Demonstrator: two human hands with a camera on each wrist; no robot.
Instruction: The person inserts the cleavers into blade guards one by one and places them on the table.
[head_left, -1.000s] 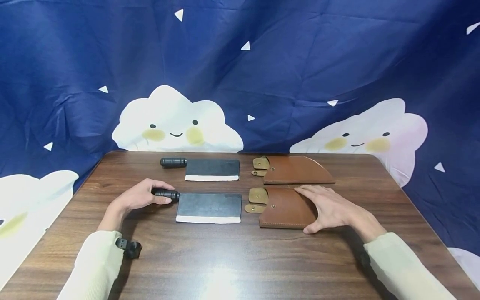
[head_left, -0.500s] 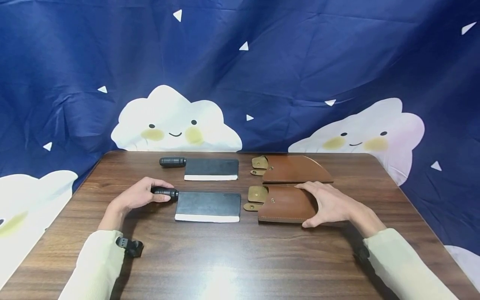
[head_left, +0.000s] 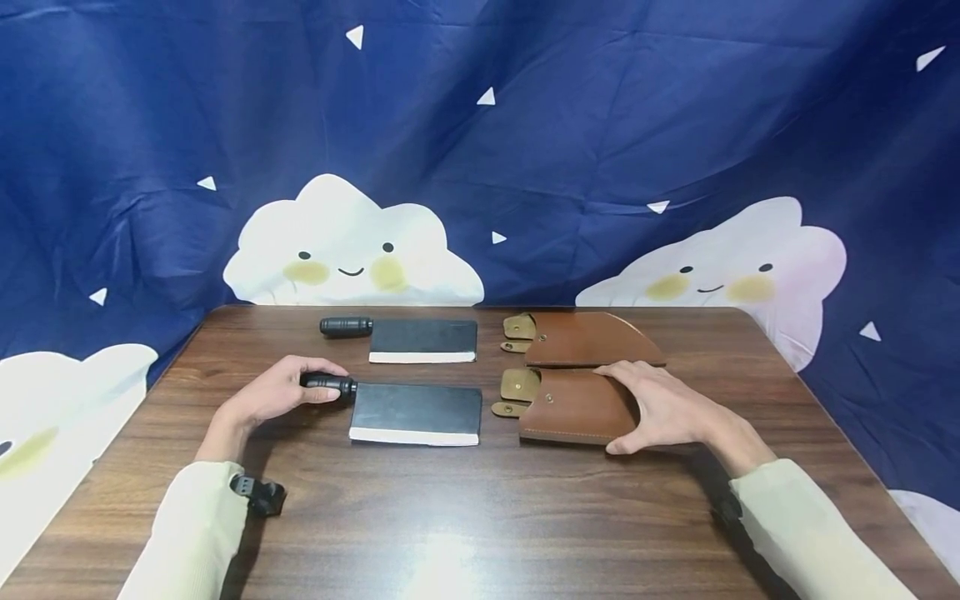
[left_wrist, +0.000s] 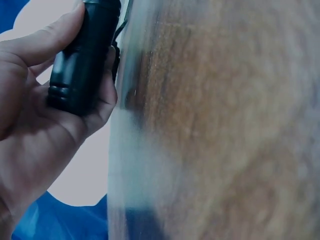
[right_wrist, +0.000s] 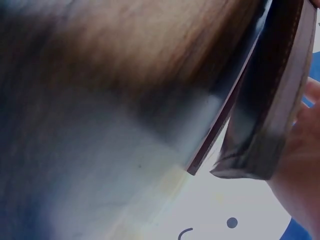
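Note:
My left hand (head_left: 273, 392) holds the black ribbed handle of the near cleaver (head_left: 416, 408), whose dark blade with a white edge strip points right. In the left wrist view, thumb and fingers wrap the handle (left_wrist: 82, 60). At the right, my right hand (head_left: 667, 408) grips the near brown leather sheath (head_left: 573, 404) across its right end, thumb on the front edge and fingers at the back. The sheath's strap and flap point left, toward the blade. In the right wrist view, the sheath (right_wrist: 265, 125) stands slightly off the table at its near end.
Behind lie a second cleaver (head_left: 423, 335), handle to the left, and a second brown sheath (head_left: 592, 339), close behind the held one. All are on a brown wooden table (head_left: 360, 517). A blue cloth (head_left: 420, 108) with cloud prints hangs beyond the far edge.
The near sheath has risen slightly and moved a little away from me with my right hand. My left hand and the near cleaver stay almost in place.

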